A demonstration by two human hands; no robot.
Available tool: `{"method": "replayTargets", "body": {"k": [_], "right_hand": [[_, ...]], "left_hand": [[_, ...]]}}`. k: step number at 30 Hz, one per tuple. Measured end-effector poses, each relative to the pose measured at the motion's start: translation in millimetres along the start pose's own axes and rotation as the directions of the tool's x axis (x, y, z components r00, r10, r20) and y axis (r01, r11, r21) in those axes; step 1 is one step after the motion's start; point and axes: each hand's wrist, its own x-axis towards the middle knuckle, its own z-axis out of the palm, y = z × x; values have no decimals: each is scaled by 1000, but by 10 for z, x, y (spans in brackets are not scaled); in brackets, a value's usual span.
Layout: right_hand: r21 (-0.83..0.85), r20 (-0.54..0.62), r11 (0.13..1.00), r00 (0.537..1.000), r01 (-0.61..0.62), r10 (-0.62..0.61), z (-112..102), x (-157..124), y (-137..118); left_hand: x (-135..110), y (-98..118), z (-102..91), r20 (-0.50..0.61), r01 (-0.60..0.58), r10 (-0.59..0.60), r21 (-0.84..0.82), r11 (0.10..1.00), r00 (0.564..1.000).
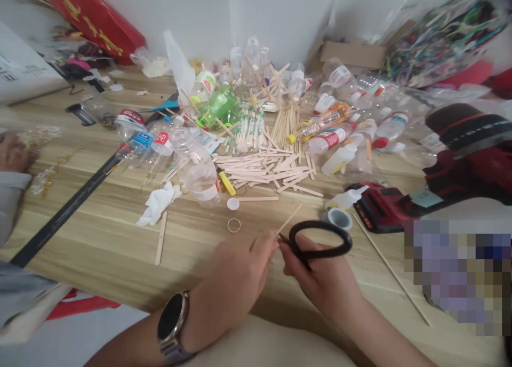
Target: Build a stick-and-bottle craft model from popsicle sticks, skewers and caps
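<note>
At the front of the wooden table, my left hand (236,273) is closed on a thin wooden stick (291,217), whose end points up and to the right. A dark watch sits on that wrist. My right hand (326,279) grips black-handled scissors (350,244); one large loop stands up above the fingers. The scissors' blades lie close to the stick at my left fingertips, mostly hidden, so whether they touch it I cannot tell. Just beyond my hands are a small ring (234,225), a white bottle cap (232,204) and a flat wooden stick (258,199).
Flat craft sticks (260,169) lie heaped mid-table, with several plastic bottles (332,137) behind. On the right stands a red cordless drill (384,207) near a long thin stick (392,268). Left are a crumpled tissue (159,202), a black strip (68,212) and another person's hand (14,152).
</note>
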Motion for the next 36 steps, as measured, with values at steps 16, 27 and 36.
{"method": "replayTargets", "body": {"k": [16, 27, 36], "right_hand": [[-9, 187, 1000, 982, -4, 5, -59, 51, 75], [-123, 169, 986, 981, 113, -92, -57, 81, 125], [298, 452, 905, 880, -304, 147, -62, 114, 101]], "left_hand": [[4, -31, 31, 77, -121, 109, 176, 977, 991], [43, -32, 4, 156, -27, 11, 99, 995, 988], [56, -17, 14, 90, -66, 53, 146, 987, 995]]}}
